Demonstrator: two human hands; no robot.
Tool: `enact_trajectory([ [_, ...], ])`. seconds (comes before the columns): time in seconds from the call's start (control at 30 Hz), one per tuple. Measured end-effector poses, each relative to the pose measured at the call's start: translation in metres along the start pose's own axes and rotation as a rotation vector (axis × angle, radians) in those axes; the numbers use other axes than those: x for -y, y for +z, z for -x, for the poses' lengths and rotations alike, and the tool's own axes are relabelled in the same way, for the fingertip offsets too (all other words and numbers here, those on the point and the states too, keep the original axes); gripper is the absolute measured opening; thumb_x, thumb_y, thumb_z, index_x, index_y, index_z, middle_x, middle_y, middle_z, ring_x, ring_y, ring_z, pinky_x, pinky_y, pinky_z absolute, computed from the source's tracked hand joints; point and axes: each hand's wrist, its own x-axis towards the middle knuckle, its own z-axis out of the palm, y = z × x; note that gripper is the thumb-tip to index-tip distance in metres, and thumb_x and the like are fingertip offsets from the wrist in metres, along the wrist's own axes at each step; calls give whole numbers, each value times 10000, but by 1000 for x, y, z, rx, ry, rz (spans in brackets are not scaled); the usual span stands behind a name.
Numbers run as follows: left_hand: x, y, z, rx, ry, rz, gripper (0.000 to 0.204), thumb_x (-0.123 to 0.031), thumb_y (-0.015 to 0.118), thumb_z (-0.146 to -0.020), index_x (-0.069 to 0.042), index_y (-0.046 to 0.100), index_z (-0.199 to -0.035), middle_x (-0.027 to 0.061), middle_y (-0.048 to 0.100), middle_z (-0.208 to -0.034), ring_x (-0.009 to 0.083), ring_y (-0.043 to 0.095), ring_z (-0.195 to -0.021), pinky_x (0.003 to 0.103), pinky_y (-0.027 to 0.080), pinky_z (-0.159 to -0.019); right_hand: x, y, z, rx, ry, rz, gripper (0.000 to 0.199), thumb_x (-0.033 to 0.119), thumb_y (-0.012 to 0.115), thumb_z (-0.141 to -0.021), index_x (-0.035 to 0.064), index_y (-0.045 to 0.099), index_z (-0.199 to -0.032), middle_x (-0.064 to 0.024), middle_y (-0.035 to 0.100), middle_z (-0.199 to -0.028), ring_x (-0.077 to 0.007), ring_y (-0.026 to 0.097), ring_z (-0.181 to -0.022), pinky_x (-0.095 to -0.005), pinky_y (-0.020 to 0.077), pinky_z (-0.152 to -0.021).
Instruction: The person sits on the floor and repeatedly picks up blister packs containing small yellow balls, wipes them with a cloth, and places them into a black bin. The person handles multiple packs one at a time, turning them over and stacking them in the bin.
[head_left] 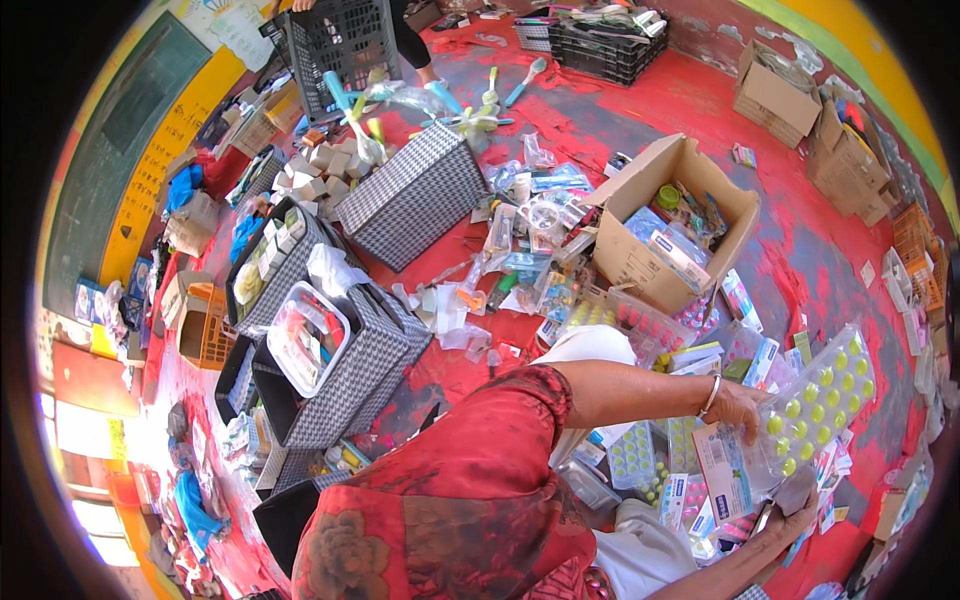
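Observation:
My left hand [738, 408], with a bangle at the wrist, is closed at the near edge of a clear plastic blister tray [825, 392] of round green pieces. A white and blue box [722, 470] hangs just under its fingers. Lower down, my right hand [797, 512] is curled round something greyish that I cannot make out, close below the clear plastic. Beneath both hands lie more small boxes and blister trays, including a tray of green pieces [631, 456] and some with pink pieces.
An open cardboard box [640, 262] of packets stands ahead of my left arm. Checked fabric bins [410, 200] and a tub of tools [308, 340] are at the left. Far off, another person holds a black crate [340, 50]. Cartons [775, 95] line the right wall.

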Motion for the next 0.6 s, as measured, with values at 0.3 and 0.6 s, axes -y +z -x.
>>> enact_trajectory([
  [0.3,20,-18,-15,63,-153,-243,608,96,604,-631,-25,435,-1202,138,555,-1090,268,532,-993,392,468,-797,24,103,105,80,-128,272,617,409,575,-805,32,381,-1254,-71,445,-1204,-218,442,-1067,-367,368,-912],
  [0.6,14,-27,-23,-113,-1,-815,975,-110,773,-543,-2,204,-1328,217,460,-1212,283,464,-1110,341,388,-918,18,67,43,112,-39,283,310,252,582,-837,-34,529,-943,-84,568,-830,-170,549,-694,-299,458,-613],
])
